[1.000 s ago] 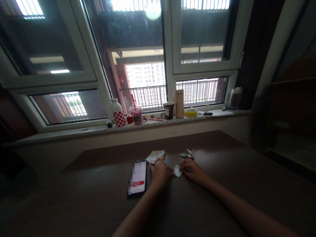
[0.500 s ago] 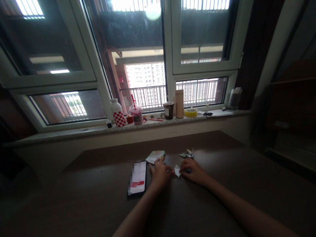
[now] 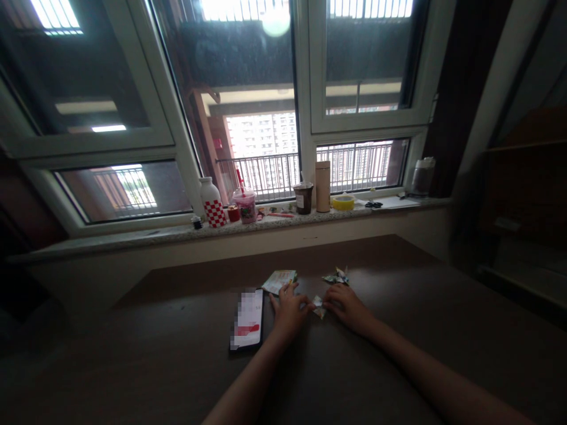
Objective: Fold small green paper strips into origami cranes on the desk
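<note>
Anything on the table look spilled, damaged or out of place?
Nothing stands out. The left hand and right hand pinch a folded paper; the phone lies flat beside them, and the cups on the windowsill stand upright.

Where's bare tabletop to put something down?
Bare table right of the right hand, and left of the phone. Crowded middle: left hand and right hand meet on the folded paper, printed sheet and paper scraps just behind them. Windowsill middle is packed with cups.

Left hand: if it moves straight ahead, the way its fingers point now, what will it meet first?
Most likely the green printed packet lying just beyond the left hand; one fingertip seems already at its edge, though depth is unclear.
</note>
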The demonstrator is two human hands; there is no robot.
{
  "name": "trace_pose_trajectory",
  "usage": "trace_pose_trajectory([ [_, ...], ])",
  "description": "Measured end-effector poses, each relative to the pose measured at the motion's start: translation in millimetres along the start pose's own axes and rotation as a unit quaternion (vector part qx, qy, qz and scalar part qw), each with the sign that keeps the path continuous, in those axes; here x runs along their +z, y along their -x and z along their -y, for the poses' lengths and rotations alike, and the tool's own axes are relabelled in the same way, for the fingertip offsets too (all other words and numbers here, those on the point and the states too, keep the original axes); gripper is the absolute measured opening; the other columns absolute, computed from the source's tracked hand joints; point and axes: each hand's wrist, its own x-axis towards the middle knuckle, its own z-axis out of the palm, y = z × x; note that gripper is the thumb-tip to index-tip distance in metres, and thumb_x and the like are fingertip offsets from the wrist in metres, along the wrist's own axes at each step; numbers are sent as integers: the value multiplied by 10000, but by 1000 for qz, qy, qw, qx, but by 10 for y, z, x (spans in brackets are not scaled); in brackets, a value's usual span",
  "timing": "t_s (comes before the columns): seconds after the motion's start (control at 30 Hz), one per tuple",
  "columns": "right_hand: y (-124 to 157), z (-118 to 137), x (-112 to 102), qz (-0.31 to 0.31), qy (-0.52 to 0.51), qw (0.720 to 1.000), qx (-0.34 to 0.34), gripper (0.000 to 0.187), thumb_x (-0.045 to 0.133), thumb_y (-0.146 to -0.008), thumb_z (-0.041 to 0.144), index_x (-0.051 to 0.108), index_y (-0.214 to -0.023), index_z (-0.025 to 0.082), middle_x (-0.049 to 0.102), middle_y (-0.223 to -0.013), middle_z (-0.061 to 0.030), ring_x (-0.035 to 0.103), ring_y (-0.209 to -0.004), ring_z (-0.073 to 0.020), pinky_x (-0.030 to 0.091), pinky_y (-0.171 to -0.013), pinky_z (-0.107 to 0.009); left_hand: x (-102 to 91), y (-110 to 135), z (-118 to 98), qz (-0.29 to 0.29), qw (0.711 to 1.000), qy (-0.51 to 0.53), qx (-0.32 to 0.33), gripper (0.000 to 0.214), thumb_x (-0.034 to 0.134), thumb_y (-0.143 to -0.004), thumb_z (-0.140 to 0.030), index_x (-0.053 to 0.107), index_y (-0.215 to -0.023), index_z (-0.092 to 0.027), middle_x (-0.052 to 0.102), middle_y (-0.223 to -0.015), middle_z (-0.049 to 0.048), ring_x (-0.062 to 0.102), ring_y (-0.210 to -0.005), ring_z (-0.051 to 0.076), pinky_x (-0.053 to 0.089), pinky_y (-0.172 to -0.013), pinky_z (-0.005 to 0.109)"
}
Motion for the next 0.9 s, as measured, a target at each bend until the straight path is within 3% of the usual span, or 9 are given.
trace_pose_trajectory([
  [0.23,4,46,18,-11,18,1000,20,133,508,-937,222,617,-869,191,661,-914,-64,573,-955,-234,430,-902,-393,-29,-21,0,-12,999,-8,35,121,700,-802,-407,763,-818,-305,510,-1436,26,304,-1402,326,43,-1132,678],
  [0.43,-4,17,26,-9,-7,1000,14,87,587,-889,216,646,-947,189,675,-981,-74,571,-1010,-242,430,-930,-396,20,-6,-7,-26,999,-8,45,66,702,-809,-345,752,-832,-308,549,-1390,16,338,-1380,309,84,-1127,679],
  [0.63,8,10,41,-8,-38,999,26,201,651,-806,181,681,-1004,196,688,-1006,-79,573,-1037,-250,444,-944,-401,18,6,-22,-35,998,8,46,53,700,-811,-318,743,-839,-304,561,-1365,19,366,-1358,291,95,-1134,662],
  [0.9,16,40,83,-39,27,999,20,257,648,-781,124,715,-1020,193,693,-980,-87,576,-1030,-253,440,-954,-418,34,38,-101,-34,999,31,30,174,701,-777,-320,721,-949,-303,535,-1377,43,357,-1363,300,93,-1142,654],
])
